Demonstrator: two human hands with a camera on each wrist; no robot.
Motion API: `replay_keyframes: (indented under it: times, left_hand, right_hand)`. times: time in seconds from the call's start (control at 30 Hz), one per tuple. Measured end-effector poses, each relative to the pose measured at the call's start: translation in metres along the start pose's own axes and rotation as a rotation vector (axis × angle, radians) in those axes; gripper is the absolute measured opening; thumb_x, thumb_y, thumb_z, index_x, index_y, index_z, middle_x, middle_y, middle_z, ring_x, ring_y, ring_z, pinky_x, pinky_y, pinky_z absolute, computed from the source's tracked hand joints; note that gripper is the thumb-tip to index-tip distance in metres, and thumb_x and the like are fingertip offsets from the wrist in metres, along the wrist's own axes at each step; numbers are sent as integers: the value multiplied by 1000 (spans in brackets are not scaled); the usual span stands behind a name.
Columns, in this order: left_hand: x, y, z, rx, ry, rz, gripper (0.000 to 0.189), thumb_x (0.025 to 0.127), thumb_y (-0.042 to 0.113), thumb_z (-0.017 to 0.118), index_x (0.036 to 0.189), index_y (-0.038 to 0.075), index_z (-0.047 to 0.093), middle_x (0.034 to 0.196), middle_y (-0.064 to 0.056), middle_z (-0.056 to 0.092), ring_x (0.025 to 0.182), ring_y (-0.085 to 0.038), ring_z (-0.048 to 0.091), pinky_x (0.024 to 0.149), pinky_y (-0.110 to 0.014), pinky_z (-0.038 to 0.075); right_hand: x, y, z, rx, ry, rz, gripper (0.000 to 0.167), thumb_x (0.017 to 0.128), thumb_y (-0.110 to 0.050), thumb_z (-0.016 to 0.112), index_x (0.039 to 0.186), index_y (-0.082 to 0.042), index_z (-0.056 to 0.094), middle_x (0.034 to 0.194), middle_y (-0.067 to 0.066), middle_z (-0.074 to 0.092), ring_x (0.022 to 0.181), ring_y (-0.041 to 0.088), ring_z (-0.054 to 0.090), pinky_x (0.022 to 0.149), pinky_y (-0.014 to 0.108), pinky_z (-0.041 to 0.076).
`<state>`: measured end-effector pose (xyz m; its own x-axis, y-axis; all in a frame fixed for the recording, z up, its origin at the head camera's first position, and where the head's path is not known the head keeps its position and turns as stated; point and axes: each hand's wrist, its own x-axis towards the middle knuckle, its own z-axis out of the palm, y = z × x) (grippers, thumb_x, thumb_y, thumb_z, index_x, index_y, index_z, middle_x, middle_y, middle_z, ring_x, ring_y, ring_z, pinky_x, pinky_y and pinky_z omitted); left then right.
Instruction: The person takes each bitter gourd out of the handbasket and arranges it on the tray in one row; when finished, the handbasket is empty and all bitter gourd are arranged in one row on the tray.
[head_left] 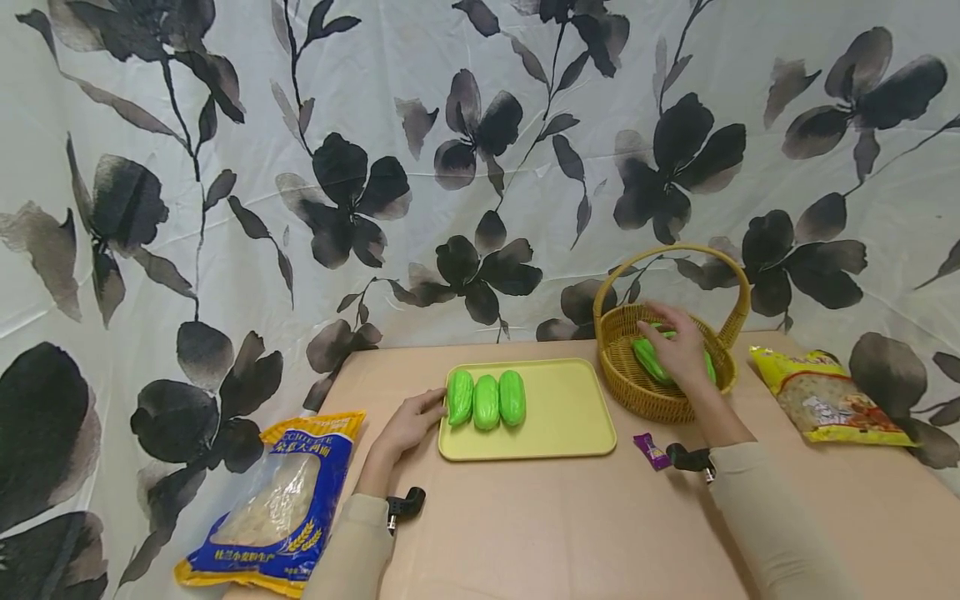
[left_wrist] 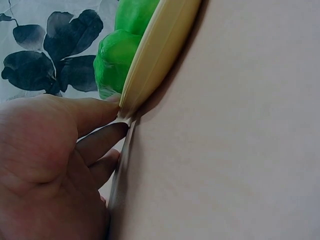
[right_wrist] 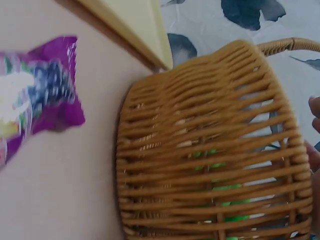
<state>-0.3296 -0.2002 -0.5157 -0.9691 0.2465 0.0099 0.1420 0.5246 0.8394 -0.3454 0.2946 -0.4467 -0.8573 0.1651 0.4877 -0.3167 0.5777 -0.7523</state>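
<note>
Both our arms reach forward, angled slightly inward, the right arm (head_left: 772,517) stretching farther than the left arm (head_left: 348,542). Our left grip (head_left: 408,427) turns its palm inward, thumb (left_wrist: 95,112) and fingers (left_wrist: 102,143) drawn close at the tips. Our right grip (head_left: 681,346) leans palm down, thumb and forefinger apart.

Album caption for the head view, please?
Three green oblong vegetables on a yellow rectangular tray, left hand at its edge; right hand at a round tan wicker basket.
</note>
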Motion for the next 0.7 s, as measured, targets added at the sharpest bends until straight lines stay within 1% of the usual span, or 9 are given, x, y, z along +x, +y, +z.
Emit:
replay_keyframes:
  times: [0.1, 0.17, 0.4, 0.5, 0.53, 0.57, 0.6, 0.7]
  left_hand:
    - [0, -1, 0, 0, 1, 0, 49, 107, 22, 60, 155, 13, 52, 162, -10, 46, 159, -36, 24, 132, -55, 18]
    - [1, -1, 0, 4, 2, 2, 49, 107, 21, 60, 155, 13, 51, 162, -11, 46, 159, -36, 24, 132, -55, 18]
    - [1, 1, -1, 1, -3, -5, 50, 106, 21, 60, 155, 13, 52, 163, -10, 46, 160, -35, 24, 132, -54, 17]
    - [0, 2, -2, 8, -8, -4, 50, 107, 21, 60, 155, 12, 51, 162, -11, 46, 159, -35, 24, 132, -54, 17]
    - [0, 2, -2, 10, -9, -4, 50, 107, 21, 60, 155, 12, 51, 162, -11, 46, 159, -35, 24, 132, -54, 17]
    - [0, 2, -2, 12, -9, -3, 50, 107, 21, 60, 155, 12, 51, 162, -11, 46, 159, -35, 24, 132, -54, 17]
    - [0, 1, -2, 12, -11, -1, 50, 107, 21, 60, 155, 12, 51, 162, -11, 46, 159, -36, 24, 132, -54, 17]
    - [0, 1, -2, 9, -9, 0, 50, 107, 21, 60, 155, 12, 52, 162, -11, 46, 159, -35, 24, 132, -54, 17]
  right_hand:
    - [1, 5, -1, -70, -37, 4, 51, 105, -29, 64, 147, -1, 57, 143, 29, 54, 115, 48, 59, 92, 57, 53]
    - [0, 7, -2, -118, -59, 8, 51, 105, -28, 64, 147, 0, 56, 142, 31, 54, 115, 50, 59, 93, 63, 53]
    - [1, 11, -1, -217, -122, 2, 50, 104, -24, 65, 144, 5, 56, 137, 35, 55, 113, 53, 59, 92, 65, 53]
    - [2, 10, 0, -236, -164, 23, 51, 105, -24, 64, 146, 4, 55, 138, 35, 54, 116, 54, 58, 93, 67, 52]
    - [2, 10, 0, -245, -178, 32, 51, 105, -25, 64, 147, 3, 54, 139, 35, 53, 117, 54, 57, 93, 66, 52]
    - [2, 9, 1, -253, -193, 43, 52, 105, -26, 64, 147, 3, 54, 137, 34, 54, 112, 52, 58, 89, 63, 53]
    - [2, 9, 1, -255, -207, 51, 52, 105, -26, 63, 148, 3, 53, 137, 34, 54, 112, 51, 57, 88, 61, 52]
    - [2, 9, 2, -276, -230, 57, 54, 104, -26, 64, 147, 4, 53, 137, 34, 56, 118, 51, 55, 95, 64, 50]
